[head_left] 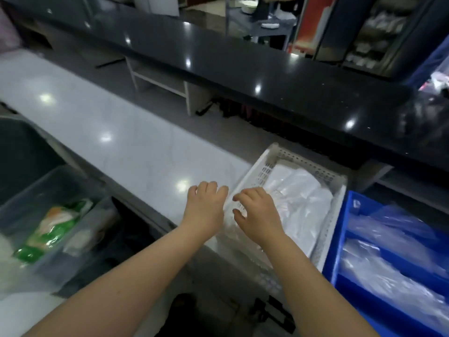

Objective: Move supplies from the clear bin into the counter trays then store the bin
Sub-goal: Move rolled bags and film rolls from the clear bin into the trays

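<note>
1. Reaching forward from the lower edge of the view, two bare forearms meet over the pale marble-patterned worktop (121, 132), at the left edge of a white perforated plastic tray (303, 161).
2. The left hand (206, 205) sits just outside that tray's left rim, knuckles up, with its fingers bent down out of sight. I cannot tell whether it grips anything.
3. The right hand (258, 215) lies just beside the left one, over the tray's near left rim. Its fingers are spread and loosely bent, the thumb stands apart, and it pinches nothing that I can see.
4. White plastic-wrapped packets (303, 198) fill the white tray.
5. The clear plastic bin (29, 198) stands to the lower left, below the worktop's front edge and well apart from the hands. A green and orange packet (51, 229) lies in it, along with paler blurred items.
6. A blue plastic tray (340, 239) touches the white tray's right side and holds clear plastic bags (388, 239).
7. A glossy black raised counter (243, 76) runs behind the worktop.
</note>
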Tool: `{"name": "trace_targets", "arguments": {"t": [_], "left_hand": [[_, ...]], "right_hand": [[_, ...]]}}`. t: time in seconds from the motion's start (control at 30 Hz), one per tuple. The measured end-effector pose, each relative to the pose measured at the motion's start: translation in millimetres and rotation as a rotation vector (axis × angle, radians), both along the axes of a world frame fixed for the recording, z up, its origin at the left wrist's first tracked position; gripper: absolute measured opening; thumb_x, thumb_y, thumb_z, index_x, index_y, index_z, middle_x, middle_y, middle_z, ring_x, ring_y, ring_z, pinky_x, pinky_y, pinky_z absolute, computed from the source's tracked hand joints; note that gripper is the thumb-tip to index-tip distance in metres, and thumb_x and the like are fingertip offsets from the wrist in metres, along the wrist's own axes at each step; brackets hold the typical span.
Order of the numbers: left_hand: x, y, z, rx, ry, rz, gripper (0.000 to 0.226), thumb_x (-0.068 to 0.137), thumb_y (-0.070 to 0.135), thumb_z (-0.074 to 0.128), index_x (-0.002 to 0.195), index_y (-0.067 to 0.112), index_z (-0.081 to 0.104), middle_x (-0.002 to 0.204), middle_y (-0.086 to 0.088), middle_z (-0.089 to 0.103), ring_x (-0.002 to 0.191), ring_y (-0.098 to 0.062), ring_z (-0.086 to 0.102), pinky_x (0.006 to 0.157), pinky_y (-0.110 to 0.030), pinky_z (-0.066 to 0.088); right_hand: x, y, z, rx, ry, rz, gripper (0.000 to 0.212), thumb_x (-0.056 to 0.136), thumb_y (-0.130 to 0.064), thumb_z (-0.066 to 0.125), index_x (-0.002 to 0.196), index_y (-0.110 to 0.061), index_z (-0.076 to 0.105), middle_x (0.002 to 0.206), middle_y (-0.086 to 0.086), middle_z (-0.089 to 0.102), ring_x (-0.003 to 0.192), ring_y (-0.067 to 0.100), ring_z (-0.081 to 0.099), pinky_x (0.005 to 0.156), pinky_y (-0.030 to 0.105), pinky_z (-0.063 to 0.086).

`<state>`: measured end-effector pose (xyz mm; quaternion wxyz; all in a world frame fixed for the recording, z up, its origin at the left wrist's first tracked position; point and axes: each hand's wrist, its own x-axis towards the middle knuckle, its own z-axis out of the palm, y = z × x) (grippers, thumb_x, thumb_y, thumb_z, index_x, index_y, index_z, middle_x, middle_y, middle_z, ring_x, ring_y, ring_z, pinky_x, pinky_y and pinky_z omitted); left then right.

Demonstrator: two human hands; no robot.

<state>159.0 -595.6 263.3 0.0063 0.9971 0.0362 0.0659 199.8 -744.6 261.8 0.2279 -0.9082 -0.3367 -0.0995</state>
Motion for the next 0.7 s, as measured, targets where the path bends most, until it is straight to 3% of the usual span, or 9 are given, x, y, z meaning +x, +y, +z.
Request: {"name": "trace_targets", "arguments": {"t": [0.13, 0.33, 0.43, 0.57, 0.7], "left_hand": [[-46.4, 61.0, 0.2, -0.004, -0.01, 0.195, 0.045, 0.087, 0.019, 0.051, 0.132, 0.022, 0.042, 0.125, -0.002, 0.051, 0.115, -0.025, 0.044, 0.097, -0.038, 0.033], [-137.4, 182.7, 4.0, 0.026, -0.017, 0.479, 0.042, 0.083, 0.028, 0.055, 0.123, 0.021, 0.047, 0.118, -0.003, 0.053, 0.109, -0.027, 0.047, 0.087, -0.042, 0.038], [-187.8, 252.7, -0.3, 0.056, 0.0, 0.595, 0.039, 0.08, 0.028, 0.056, 0.118, 0.02, 0.05, 0.114, -0.005, 0.054, 0.108, -0.029, 0.048, 0.083, -0.042, 0.039], [-249.7, 345.5, -11.4, 0.049, 0.039, 0.707, 0.038, 0.079, 0.026, 0.055, 0.116, 0.02, 0.052, 0.113, -0.006, 0.055, 0.104, -0.029, 0.05, 0.08, -0.039, 0.039], [-294.7, 418.7, -36.7, -0.007, 0.103, 0.775, 0.04, 0.08, 0.026, 0.057, 0.119, 0.022, 0.051, 0.113, -0.005, 0.055, 0.104, -0.028, 0.049, 0.08, -0.038, 0.038]], "right_hand": [[-22.7, 70.1, 1.8, 0.047, 0.038, 0.144, 0.027, 0.078, -0.022, 0.074, 0.104, -0.015, 0.068, 0.108, 0.001, 0.067, 0.105, 0.025, 0.054, 0.09, 0.035, 0.043], [-74.8, 205.9, 14.4, 0.056, 0.015, 0.43, 0.023, 0.074, -0.019, 0.07, 0.095, -0.008, 0.069, 0.096, 0.008, 0.068, 0.091, 0.035, 0.057, 0.076, 0.045, 0.05], [-104.9, 283.1, 5.5, 0.012, -0.002, 0.534, 0.027, 0.075, -0.019, 0.072, 0.1, -0.012, 0.068, 0.104, 0.006, 0.066, 0.098, 0.031, 0.055, 0.082, 0.044, 0.048], [-141.6, 381.1, -14.6, -0.049, -0.003, 0.613, 0.03, 0.081, -0.025, 0.066, 0.11, -0.018, 0.065, 0.115, -0.001, 0.062, 0.11, 0.023, 0.05, 0.092, 0.037, 0.043], [-169.4, 453.7, -35.8, -0.058, 0.089, 0.611, 0.031, 0.079, -0.021, 0.071, 0.109, -0.014, 0.066, 0.112, 0.002, 0.063, 0.108, 0.025, 0.052, 0.089, 0.039, 0.045]]}}
